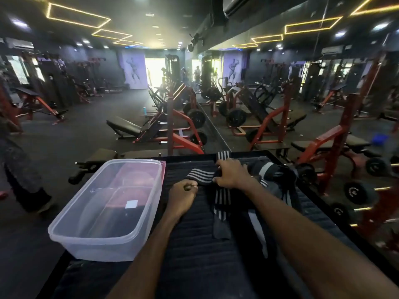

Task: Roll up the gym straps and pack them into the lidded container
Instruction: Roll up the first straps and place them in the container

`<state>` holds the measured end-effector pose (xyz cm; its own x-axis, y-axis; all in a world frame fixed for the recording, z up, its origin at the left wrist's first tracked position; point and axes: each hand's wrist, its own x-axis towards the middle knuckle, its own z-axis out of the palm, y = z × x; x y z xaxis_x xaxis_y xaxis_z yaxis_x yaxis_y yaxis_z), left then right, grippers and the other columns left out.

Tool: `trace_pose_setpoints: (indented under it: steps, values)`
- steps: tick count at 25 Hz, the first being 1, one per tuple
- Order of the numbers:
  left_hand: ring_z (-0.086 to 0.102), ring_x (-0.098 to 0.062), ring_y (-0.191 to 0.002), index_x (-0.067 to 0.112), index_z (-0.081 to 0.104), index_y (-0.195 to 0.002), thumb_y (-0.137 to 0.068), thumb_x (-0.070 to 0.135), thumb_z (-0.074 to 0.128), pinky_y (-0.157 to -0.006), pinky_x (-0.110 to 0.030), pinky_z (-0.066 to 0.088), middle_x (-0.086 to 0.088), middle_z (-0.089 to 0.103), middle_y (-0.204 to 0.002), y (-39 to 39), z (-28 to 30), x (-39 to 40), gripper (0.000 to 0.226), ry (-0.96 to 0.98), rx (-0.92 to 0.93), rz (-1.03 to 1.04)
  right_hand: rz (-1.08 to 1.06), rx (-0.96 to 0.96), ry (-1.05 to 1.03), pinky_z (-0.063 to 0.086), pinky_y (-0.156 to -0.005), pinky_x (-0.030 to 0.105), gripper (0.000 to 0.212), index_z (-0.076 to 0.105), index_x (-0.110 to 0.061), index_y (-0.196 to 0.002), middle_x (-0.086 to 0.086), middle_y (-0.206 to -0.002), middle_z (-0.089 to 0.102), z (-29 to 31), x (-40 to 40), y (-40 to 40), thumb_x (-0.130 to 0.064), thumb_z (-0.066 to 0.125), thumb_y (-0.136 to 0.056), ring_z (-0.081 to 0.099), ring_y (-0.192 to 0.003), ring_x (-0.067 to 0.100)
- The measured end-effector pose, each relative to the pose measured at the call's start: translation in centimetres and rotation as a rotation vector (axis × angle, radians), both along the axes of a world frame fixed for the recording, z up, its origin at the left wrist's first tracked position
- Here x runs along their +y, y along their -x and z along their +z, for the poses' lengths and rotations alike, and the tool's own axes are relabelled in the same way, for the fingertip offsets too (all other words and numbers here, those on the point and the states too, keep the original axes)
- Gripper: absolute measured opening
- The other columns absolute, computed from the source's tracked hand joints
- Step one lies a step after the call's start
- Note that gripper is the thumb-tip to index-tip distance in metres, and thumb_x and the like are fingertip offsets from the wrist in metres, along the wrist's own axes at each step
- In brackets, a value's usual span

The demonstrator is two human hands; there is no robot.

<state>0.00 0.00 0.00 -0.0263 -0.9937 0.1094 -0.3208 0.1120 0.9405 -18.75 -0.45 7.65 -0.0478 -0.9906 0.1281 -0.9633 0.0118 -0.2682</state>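
Note:
A clear plastic container (108, 212) stands open on the left side of a black ribbed platform (194, 255). Black gym straps with white stripes (199, 174) lie across the platform's far part, with more straps heaped at the right (272, 175) and one trailing toward me (221, 201). My left hand (183, 196) pinches the near end of a striped strap with curled fingers. My right hand (232, 174) grips the same strap a little further along, fingers curled over it.
A pinkish lid (163, 167) shows behind the container's far right edge. Red and black gym machines, benches and weight plates fill the floor ahead. A mirror wall runs along the right. A person's legs (19, 180) stand at the left.

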Motion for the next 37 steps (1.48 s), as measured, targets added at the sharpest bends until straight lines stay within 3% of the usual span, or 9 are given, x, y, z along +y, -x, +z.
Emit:
trace_pose_setpoints:
  steps: [4,10,14,19,22,26,32,35,37]
  values:
    - [0.064,-0.012,-0.074,0.025,0.073,-0.086,-0.088,0.013,0.066,-0.073,-0.029,0.050,0.003,0.072,-0.078,0.2,0.8,0.0,0.014,-0.014,0.031,-0.006,-0.080,0.240,-0.235,0.023,-0.112,0.066,0.075,0.041,-0.022,-0.137,0.016,-0.146,0.045,0.0,-0.2,1.3,-0.051,0.074,-0.077,0.038,-0.136,0.043]
    - [0.065,-0.010,-0.075,0.029,0.070,-0.084,-0.090,0.011,0.064,-0.069,-0.026,0.048,0.001,0.075,-0.086,1.1,1.3,0.6,0.020,-0.017,0.017,-0.058,-0.027,0.262,0.025,0.048,-0.097,0.053,0.080,0.050,-0.013,-0.128,0.017,-0.132,0.043,2.5,-0.6,1.1,-0.069,0.070,-0.074,0.057,-0.116,0.041]
    - [0.065,-0.007,-0.071,0.021,0.072,-0.097,-0.097,0.017,0.059,-0.065,-0.021,0.047,0.001,0.076,-0.095,2.2,1.6,1.8,0.014,-0.054,0.023,-0.129,0.080,0.400,0.163,0.050,-0.077,0.045,0.071,0.053,-0.016,-0.120,0.014,-0.127,0.045,5.4,-0.6,0.2,-0.071,0.064,-0.078,0.063,-0.099,0.036]
    - [0.067,-0.010,-0.078,0.021,0.070,-0.105,-0.099,0.028,0.057,-0.065,-0.025,0.050,-0.003,0.076,-0.099,4.0,1.5,3.1,0.016,-0.110,0.060,-0.240,0.141,0.382,0.114,0.052,-0.077,0.042,0.060,0.056,-0.015,-0.114,0.011,-0.117,0.050,8.0,-0.4,-1.3,-0.061,0.071,-0.079,0.060,-0.091,0.027]
    - [0.068,-0.020,-0.082,0.016,0.068,-0.109,-0.105,0.038,0.043,-0.068,-0.033,0.051,-0.006,0.075,-0.098,4.8,2.9,3.8,0.034,-0.213,0.330,-0.251,0.082,0.160,-0.221,0.048,-0.067,0.032,0.048,0.058,-0.013,-0.104,0.004,-0.098,0.060,8.8,-0.4,-2.4,-0.052,0.075,-0.082,0.058,-0.078,0.016]
    - [0.069,-0.033,-0.090,0.012,0.068,-0.115,-0.101,0.058,0.031,-0.078,-0.042,0.050,-0.018,0.074,-0.104,3.9,4.4,4.0,0.061,-0.336,0.698,-0.253,0.033,-0.394,-0.270,0.048,-0.059,0.028,0.034,0.062,-0.005,-0.112,0.008,-0.096,0.070,6.8,-0.6,-2.5,-0.030,0.070,-0.091,0.066,-0.078,0.016]
    - [0.070,-0.022,-0.099,0.023,0.061,-0.112,-0.103,0.015,0.049,-0.085,-0.038,0.057,-0.005,0.071,-0.108,2.0,5.6,3.7,0.017,-0.025,0.368,-0.018,0.003,-1.120,-0.463,0.062,-0.072,0.042,0.034,0.065,-0.007,-0.099,0.006,-0.089,0.070,3.2,2.3,-1.8,-0.040,0.066,-0.093,0.070,-0.079,0.023]
    - [0.067,-0.016,-0.098,0.022,0.058,-0.126,-0.104,0.014,0.045,-0.087,-0.033,0.054,-0.001,0.069,-0.111,0.5,6.3,3.6,0.026,0.064,0.309,0.108,0.129,-0.949,-0.551,0.053,-0.083,0.046,0.044,0.066,-0.013,-0.099,0.006,-0.089,0.070,2.2,4.8,-1.3,-0.056,0.062,-0.090,0.069,-0.088,0.028]
    - [0.065,-0.019,-0.103,0.018,0.056,-0.129,-0.105,0.015,0.044,-0.089,-0.032,0.051,-0.001,0.066,-0.113,-0.2,6.2,3.1,0.028,0.062,0.265,0.140,0.242,-0.973,-0.607,0.055,-0.084,0.048,0.029,0.066,-0.012,-0.094,0.011,-0.091,0.071,1.3,6.4,-1.7,-0.041,0.065,-0.095,0.071,-0.089,0.031]
